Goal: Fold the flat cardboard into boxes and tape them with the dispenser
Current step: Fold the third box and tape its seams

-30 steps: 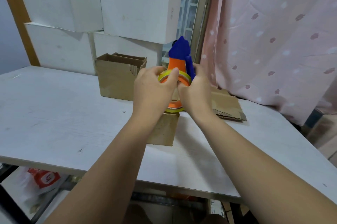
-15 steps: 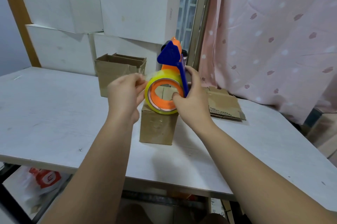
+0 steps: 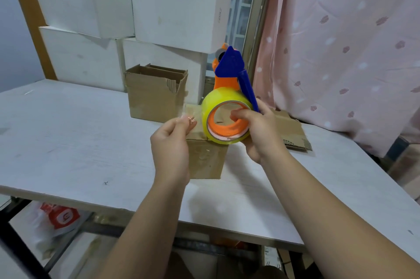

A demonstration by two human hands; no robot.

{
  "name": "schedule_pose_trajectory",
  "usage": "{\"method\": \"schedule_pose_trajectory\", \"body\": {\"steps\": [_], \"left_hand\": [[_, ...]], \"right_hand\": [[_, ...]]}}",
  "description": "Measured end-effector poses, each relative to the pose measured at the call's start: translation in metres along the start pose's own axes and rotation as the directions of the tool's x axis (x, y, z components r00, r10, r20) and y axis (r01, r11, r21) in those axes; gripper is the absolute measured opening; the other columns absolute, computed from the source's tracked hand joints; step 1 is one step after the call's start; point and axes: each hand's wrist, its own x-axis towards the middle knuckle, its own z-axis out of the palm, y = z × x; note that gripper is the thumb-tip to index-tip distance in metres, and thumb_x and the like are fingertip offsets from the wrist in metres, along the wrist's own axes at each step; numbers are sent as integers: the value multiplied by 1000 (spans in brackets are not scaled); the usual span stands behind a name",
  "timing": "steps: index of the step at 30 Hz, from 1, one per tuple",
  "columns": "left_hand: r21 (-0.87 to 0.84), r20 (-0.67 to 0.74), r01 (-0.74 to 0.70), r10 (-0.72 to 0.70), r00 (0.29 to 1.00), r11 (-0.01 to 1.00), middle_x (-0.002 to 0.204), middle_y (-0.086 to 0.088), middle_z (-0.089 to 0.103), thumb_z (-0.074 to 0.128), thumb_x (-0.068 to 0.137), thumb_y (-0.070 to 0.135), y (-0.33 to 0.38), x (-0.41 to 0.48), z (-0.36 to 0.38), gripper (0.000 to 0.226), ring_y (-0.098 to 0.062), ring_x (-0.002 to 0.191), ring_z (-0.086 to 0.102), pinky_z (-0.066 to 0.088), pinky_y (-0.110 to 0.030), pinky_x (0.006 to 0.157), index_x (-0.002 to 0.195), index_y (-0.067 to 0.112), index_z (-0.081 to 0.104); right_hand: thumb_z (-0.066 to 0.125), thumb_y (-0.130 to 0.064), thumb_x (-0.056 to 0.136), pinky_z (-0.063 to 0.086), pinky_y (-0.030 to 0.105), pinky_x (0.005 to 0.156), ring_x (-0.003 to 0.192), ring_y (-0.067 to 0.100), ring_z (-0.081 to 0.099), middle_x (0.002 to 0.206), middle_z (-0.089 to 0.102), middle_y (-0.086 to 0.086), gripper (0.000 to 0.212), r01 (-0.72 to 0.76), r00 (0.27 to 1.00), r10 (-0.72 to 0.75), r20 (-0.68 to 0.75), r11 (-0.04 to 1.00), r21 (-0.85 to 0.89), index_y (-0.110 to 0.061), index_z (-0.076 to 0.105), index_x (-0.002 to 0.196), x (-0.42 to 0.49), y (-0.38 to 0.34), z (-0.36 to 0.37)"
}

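Since a moment ago, clear tape point(image 3: 193, 112) has drawn out from the orange-and-blue plastic tape dispenser point(image 3: 229, 78) gripped in my right hand point(image 3: 261, 137); my left hand point(image 3: 172, 142) pinches its end just beside, above the brown cardboard box point(image 3: 206, 158) on the white bench point(image 3: 68, 142).

White table point(image 3: 68, 142); pink dotted curtain point(image 3: 341, 51) at right; window point(image 3: 243, 12) behind
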Motion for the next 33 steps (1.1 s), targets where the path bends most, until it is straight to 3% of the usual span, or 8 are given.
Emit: {"method": "schedule_pose_trajectory", "body": {"steps": [3, 8, 12, 14, 17, 22, 26, 33], "left_hand": [[-22, -77, 25, -27, 997, 999, 79, -1, 72, 61, 86, 17, -3, -4, 3, 20, -22, 83, 68, 54, -35, 72, 76, 22, 77], [34, -150, 121, -115, 982, 992, 85, 4, 72, 59, 92, 30, -7, -10, 0, 18, -19, 89, 66, 57, -36, 72, 88, 27, 77], [-20, -180, 160, -161, 970, 987, 70, 13, 71, 60, 91, 23, -2, -12, -9, 34, -8, 78, 66, 49, -13, 51, 62, 34, 75], [-68, -162, 179, -188, 969, 981, 73, 6, 72, 63, 88, 13, 2, -9, -15, 27, -10, 78, 69, 52, -15, 56, 67, 24, 75], [-160, -127, 224, -245, 961, 961, 88, -5, 71, 64, 86, 4, 6, -6, -22, 12, -13, 82, 71, 56, -23, 77, 95, 9, 68], [-233, -129, 259, -294, 947, 937, 69, -3, 72, 59, 89, 7, 7, -5, -20, 12, -12, 74, 72, 56, -22, 72, 79, 7, 64], [-234, -160, 226, -267, 950, 946, 77, -6, 71, 56, 92, 11, 1, -4, -15, 10, -10, 76, 72, 56, -20, 75, 87, 6, 63], [-203, -205, 220, -261, 943, 954, 85, -6, 72, 56, 93, 11, -3, -2, -11, 12, -11, 79, 71, 54, -23, 84, 83, 13, 64]], "right_hand": [[64, 7, 75, 53, 38, 70, 84, 25, 64, 88, 68, 3, 44, 29, 997, -24, 74, 998, -62, -16, 65, 113, -1, -3, -5], [70, -7, 79, 56, 45, 83, 92, 20, 63, 100, 66, 0, 42, 202, 976, -148, 157, 884, -421, -37, 61, 108, -2, -11, -4], [66, -9, 81, 55, 37, 78, 83, 10, 59, 91, 60, -15, 42, 335, 941, -250, 227, 775, -535, -37, 56, 111, -4, -9, 2], [65, -9, 81, 55, 34, 76, 83, 7, 58, 91, 59, -17, 43, 360, 933, -276, 232, 755, -548, -34, 55, 115, -4, -7, 4], [66, -11, 83, 55, 33, 77, 85, 6, 59, 94, 60, -17, 44, 335, 941, -257, 220, 801, -497, -47, 54, 105, -3, -7, 5], [68, -10, 82, 51, 24, 69, 87, 7, 59, 100, 62, -8, 43, 296, 953, -232, 196, 851, -433, -43, 55, 107, 0, -8, 1], [69, -11, 82, 52, 17, 60, 74, -4, 58, 94, 59, -7, 42, 320, 947, -276, 162, 834, -448, -36, 49, 109, -1, -6, -2], [57, -2, 88, 54, 36, 86, 99, -3, 53, 108, 50, -28, 60, 425, 902, -389, 187, 727, -539, -39, 43, 132, -11, 9, 1]]}}
